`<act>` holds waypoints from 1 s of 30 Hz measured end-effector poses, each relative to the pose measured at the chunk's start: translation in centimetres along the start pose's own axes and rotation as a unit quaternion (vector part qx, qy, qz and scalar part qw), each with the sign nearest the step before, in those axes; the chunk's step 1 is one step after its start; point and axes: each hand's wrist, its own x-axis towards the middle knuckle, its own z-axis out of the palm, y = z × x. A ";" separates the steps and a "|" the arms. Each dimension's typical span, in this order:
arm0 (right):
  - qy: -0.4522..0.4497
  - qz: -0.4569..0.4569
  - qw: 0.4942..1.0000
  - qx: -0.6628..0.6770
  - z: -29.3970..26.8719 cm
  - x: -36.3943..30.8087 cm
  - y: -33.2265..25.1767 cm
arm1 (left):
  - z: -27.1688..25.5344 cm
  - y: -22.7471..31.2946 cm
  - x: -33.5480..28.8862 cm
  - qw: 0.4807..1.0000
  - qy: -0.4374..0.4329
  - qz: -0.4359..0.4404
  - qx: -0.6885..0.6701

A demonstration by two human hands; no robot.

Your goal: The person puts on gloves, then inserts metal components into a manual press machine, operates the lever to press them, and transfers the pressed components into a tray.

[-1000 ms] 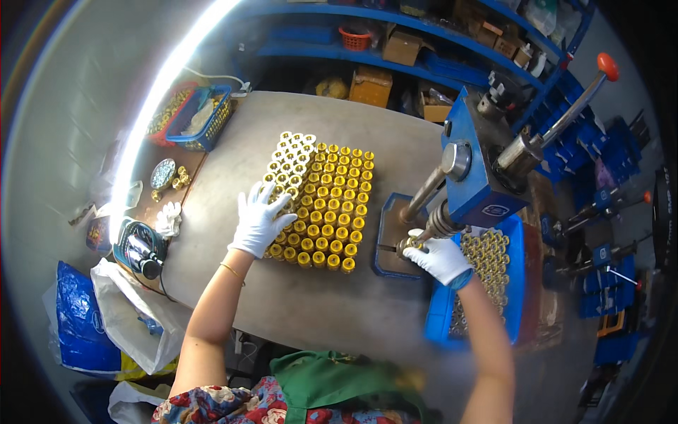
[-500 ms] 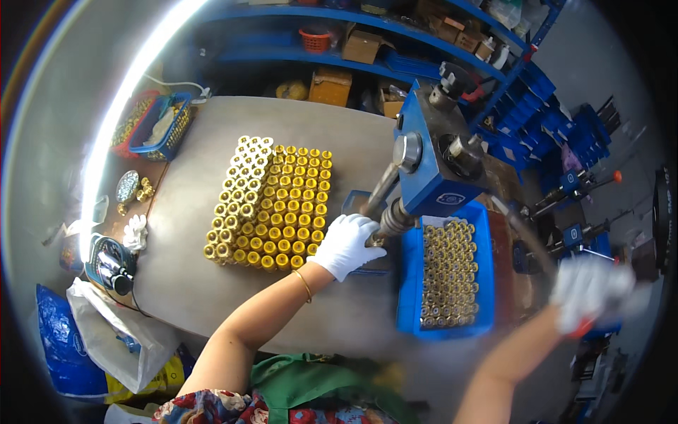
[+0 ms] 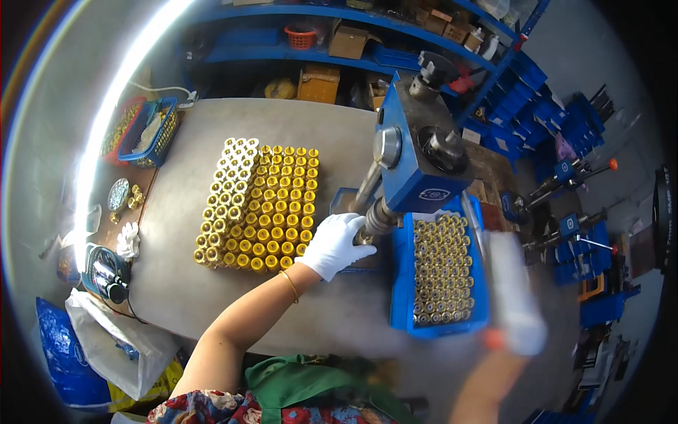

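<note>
My left hand (image 3: 335, 244), in a white glove, reaches to the foot of the blue hand press (image 3: 424, 166). Its fingers are pinched at the ram tip (image 3: 373, 220) on a small brass piece that they mostly hide. My right hand (image 3: 514, 307), also gloved and blurred by motion, is closed on the press lever (image 3: 474, 225) low at the right, with the lever's red knob just under it. Left of the press, a block of upright brass pieces (image 3: 258, 208) stands on the grey table (image 3: 183, 283). A blue tray (image 3: 404, 297) of brass pieces lies between my hands.
A blue basket (image 3: 145, 134) sits at the table's far left corner. A spare white glove (image 3: 128, 240) and a small device (image 3: 102, 272) lie at the left edge. Blue shelves with cartons (image 3: 318, 81) run behind. More lever presses (image 3: 575, 230) stand to the right.
My left hand left the brass block and went to the press ram. My right hand left the ram, swung out right and now pulls the lever down beside the tray.
</note>
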 end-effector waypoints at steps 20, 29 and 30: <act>-0.089 0.307 0.753 -0.575 -8.7 12.4 28.5 | -16.5 -8.3 -4.2 0.972 0.150 -0.060 0.168; 0.008 0.081 0.928 -0.363 -3.1 10.5 20.7 | -17.7 -10.9 -9.4 0.968 0.037 -0.061 0.240; -0.030 0.066 0.965 -0.252 0.1 10.4 17.9 | -17.8 -11.0 -9.9 0.961 0.013 -0.083 0.263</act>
